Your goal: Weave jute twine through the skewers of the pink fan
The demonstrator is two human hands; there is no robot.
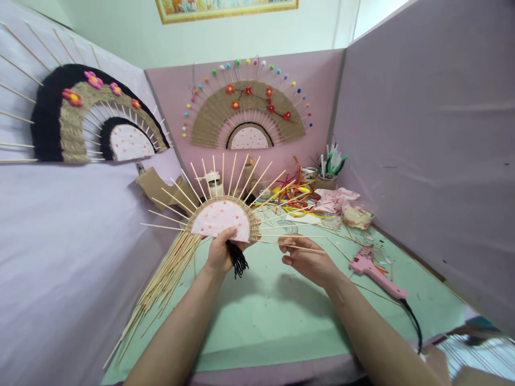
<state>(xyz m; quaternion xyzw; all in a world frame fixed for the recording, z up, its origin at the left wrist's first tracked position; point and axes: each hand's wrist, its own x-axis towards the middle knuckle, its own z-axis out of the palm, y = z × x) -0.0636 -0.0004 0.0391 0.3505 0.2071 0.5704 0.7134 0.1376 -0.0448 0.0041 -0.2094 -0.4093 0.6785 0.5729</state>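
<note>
My left hand (pixel 221 252) grips a half-round fan piece (pixel 219 219) by its straight lower edge, thumb in front. Its face is pale pink with small red marks, bordered by a woven twine band (pixel 254 228). Thin wooden sticks (pixel 223 174) radiate from that border. Beneath my left thumb hangs a bunch of black yarn (pixel 238 261). At the right side, my right hand (pixel 308 260) has its fingers curled by the lowest sticks, one of which crosses them. Whatever lies between those fingertips is too small to make out.
A pile of loose sticks (pixel 161 284) lies left. A pink glue gun (pixel 378 276) with a black cord rests right. Behind are coloured pipe cleaners (pixel 295 195), pink cloth (pixel 336 199), a tool cup (pixel 326 182) and cardboard (pixel 155 187). Finished fans (pixel 209 115) hang on the partitions.
</note>
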